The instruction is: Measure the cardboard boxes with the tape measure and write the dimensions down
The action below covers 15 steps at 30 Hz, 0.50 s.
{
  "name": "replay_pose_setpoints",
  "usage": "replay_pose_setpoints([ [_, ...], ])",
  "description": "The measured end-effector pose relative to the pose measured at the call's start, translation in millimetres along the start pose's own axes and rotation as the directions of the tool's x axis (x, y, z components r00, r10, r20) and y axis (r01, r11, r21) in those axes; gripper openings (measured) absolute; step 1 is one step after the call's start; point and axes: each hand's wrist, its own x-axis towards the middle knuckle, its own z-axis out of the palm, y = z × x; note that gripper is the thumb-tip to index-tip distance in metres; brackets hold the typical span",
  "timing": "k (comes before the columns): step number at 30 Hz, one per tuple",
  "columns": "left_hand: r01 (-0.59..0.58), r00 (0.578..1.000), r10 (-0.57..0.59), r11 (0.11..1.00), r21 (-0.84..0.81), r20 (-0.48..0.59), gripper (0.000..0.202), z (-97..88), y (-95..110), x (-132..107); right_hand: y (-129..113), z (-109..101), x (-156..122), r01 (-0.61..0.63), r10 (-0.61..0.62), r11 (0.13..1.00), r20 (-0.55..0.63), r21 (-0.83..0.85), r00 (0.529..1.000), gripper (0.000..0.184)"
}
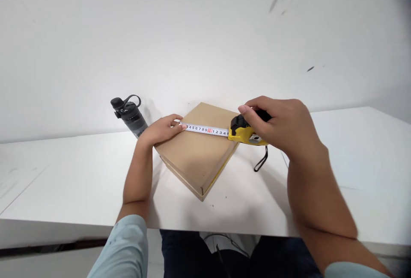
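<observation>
A brown cardboard box lies closed on the white table, turned with one corner toward me. Across its lid runs the white blade of a tape measure, its numbers facing up. My left hand pinches the blade's free end at the left edge of the lid. In my right hand is the yellow and black tape measure, held at the right edge of the box. A black wrist strap dangles from its case. My right fingertips are partly hidden behind the case.
A dark water bottle with a loop on its cap stands behind my left hand, close to the wall. The table's front edge runs just before my lap.
</observation>
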Motion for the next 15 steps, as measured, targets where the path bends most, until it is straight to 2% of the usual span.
replay_pose_setpoints([
  [3,-0.010,1.000,0.010,1.000,-0.029,-0.003,0.064,0.5,1,-2,-4,-2,-4,0.018,-0.018,0.999,0.001,-0.027,1.000,0.044],
  [9,-0.013,0.994,0.038,0.970,-0.244,0.098,0.054,6.1,3,-2,-12,-5,-9,0.037,-0.039,0.999,-0.037,-0.038,0.999,0.043],
  [15,-0.028,0.994,0.048,0.980,-0.199,0.093,0.050,5.5,3,-2,-14,-6,-8,0.028,-0.030,0.998,-0.032,-0.053,0.999,0.042],
])
